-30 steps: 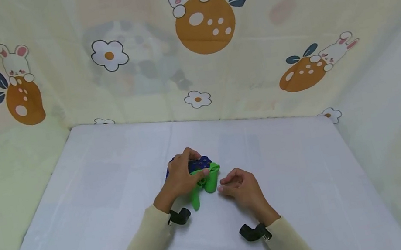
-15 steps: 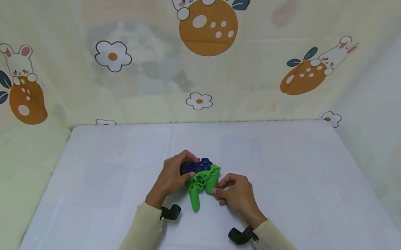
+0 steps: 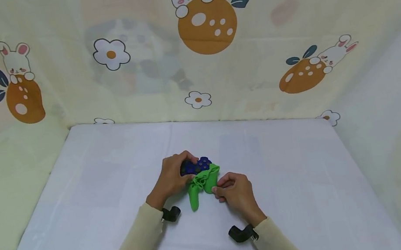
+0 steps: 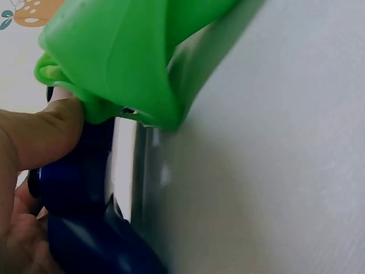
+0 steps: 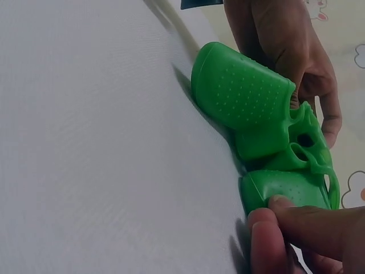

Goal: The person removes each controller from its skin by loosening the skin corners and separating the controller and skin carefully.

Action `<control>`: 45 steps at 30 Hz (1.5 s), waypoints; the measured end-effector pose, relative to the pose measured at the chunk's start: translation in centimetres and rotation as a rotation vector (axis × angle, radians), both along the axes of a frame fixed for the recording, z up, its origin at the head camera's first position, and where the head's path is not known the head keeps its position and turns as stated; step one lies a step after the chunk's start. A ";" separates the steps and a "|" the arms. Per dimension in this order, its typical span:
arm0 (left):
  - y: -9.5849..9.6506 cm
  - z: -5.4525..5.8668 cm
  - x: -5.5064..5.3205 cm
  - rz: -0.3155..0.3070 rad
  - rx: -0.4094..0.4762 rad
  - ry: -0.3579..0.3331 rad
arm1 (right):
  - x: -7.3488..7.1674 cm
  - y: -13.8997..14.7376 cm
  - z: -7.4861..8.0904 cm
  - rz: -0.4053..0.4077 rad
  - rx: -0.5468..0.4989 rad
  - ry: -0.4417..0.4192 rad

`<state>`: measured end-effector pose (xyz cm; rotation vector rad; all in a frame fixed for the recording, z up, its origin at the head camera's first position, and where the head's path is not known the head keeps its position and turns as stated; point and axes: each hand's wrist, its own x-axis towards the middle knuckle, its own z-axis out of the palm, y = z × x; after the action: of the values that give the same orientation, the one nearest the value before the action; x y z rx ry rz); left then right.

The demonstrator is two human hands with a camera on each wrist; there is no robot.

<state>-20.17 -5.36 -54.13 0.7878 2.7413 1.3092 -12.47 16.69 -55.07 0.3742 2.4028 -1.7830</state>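
A dark blue game controller (image 3: 203, 163) lies mid-table with a bright green silicone cover (image 3: 211, 182) gathered over its near side. The cover's two handle sleeves point toward me; its dotted sleeve (image 5: 245, 88) shows in the right wrist view. My left hand (image 3: 169, 176) grips the controller's left end, fingers behind and thumb in front. In the left wrist view that thumb (image 4: 51, 134) lies along the cover's folded edge, against the blue body (image 4: 74, 182). My right hand (image 3: 238, 191) pinches the tip of the right sleeve between thumb and fingers.
The controller and cover rest on a white-clothed table (image 3: 305, 178). Behind and at both sides hangs a pale curtain (image 3: 154, 84) printed with rabbits and flowers. Each wrist carries a black camera, such as the right one (image 3: 240, 233).
My left hand has shifted from across the controller to its left end, uncovering more of the cover. My right hand has moved left onto the right sleeve's tip and now pinches it.
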 end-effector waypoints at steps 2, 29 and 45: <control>0.1 0.0 0.1 0.010 0.014 0.002 | -0.1 0.1 -0.1 0.014 -0.019 0.001; -1.4 -0.4 -0.8 0.103 0.040 -0.026 | 1.7 3.2 0.6 0.177 -0.082 -0.087; -2.6 1.4 4.1 0.251 0.149 0.188 | 2.0 5.4 1.2 0.128 0.134 -0.033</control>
<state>-16.08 -8.01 -52.76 0.6170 2.9998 1.5759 -10.47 22.13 -53.83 0.2547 2.4703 -1.5561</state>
